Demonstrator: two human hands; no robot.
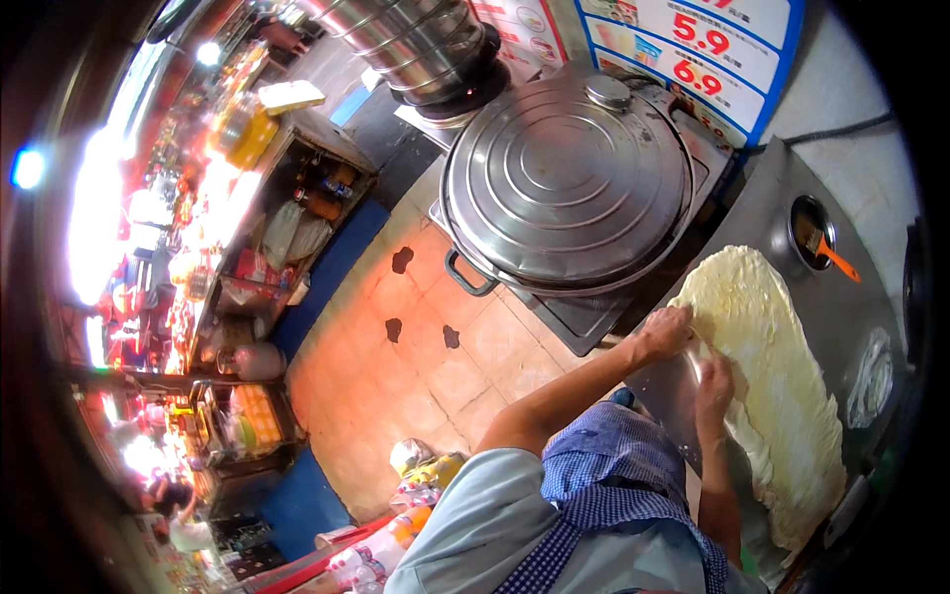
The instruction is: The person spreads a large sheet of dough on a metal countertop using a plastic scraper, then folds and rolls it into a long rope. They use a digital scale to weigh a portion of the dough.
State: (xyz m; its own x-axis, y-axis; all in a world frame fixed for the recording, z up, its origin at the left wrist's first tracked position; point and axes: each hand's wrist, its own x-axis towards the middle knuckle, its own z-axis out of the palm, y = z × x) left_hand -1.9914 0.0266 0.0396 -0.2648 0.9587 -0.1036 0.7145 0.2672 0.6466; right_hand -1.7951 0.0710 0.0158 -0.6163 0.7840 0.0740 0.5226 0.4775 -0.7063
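Note:
A long, flattened sheet of pale dough (764, 371) lies on a metal worktop (824, 319), its surface glossy and yellowish in places. My left hand (668, 330) pinches the edge of the sheet near its far end. Close beside it, nearer my body, my right hand (714, 386) grips the same edge, which is raised and partly folded between the two hands. The fingertips are partly hidden. Beyond the dough, a metal pot (795, 230) set in the worktop holds a brush with an orange handle (839, 261).
A large round pan with a ridged metal lid (564, 178) stands ahead, its handle (469, 273) sticking out. Stacked metal steamers (415, 52) are behind it. Clear plastic wrap (870, 379) lies on the worktop's right. Shelves (326, 160) stand across the tiled floor (415, 334).

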